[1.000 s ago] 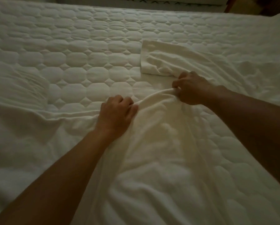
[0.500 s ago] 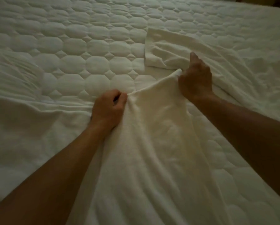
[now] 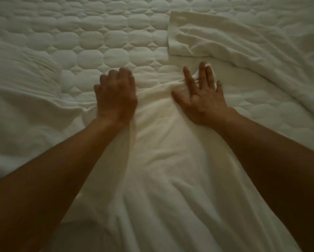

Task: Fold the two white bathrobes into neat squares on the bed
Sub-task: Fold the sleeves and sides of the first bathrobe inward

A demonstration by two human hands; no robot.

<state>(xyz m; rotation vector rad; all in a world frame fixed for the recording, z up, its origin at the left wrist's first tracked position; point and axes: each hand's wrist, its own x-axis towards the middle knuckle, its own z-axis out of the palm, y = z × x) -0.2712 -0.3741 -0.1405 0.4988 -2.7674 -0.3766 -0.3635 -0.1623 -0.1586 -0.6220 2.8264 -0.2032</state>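
A white bathrobe (image 3: 170, 160) lies stretched lengthwise on the quilted bed (image 3: 83, 33), running from the bottom of the view up to between my hands. My left hand (image 3: 116, 95) rests on its far left corner, fingers curled down over the cloth. My right hand (image 3: 201, 99) lies flat on the far right corner with fingers spread, a little cloth showing between them. More white cloth, with a folded squared end (image 3: 194, 39), lies just beyond my right hand and trails off to the right.
A wrinkled white mound of fabric (image 3: 23, 70) sits at the left edge. Bare quilted mattress cover spreads beyond my left hand toward the far side. The light is dim.
Both hands pushed the robe's far edge forward and laid it down. My right hand let go and flattened out with fingers spread; my left hand moved forward onto the corner.
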